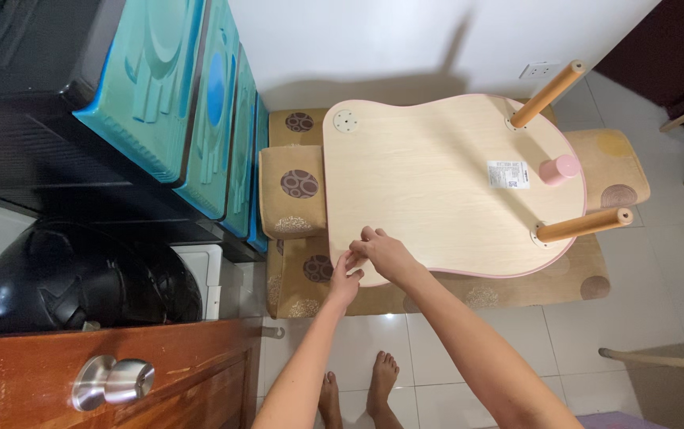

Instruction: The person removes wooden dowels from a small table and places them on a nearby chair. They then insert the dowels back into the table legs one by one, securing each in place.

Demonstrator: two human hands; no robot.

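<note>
At near edge of the upturned tabletop (429, 179), left hand (344, 280) and right hand (386, 254) meet, fingertips pinched together on something too small to tell. Top is pale wood-grain, guitar-shaped, pink-rimmed, lying on brown cushions (293, 191). Two round wooden legs (584, 225) stand at its far end.

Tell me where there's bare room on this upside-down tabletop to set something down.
The widest bare patch on the tabletop lies mid-board, between the round mounting plate and the paper label. The far end is crowded: two wooden legs and a pink cap. The near corner is taken by the left hand and right hand.
</note>
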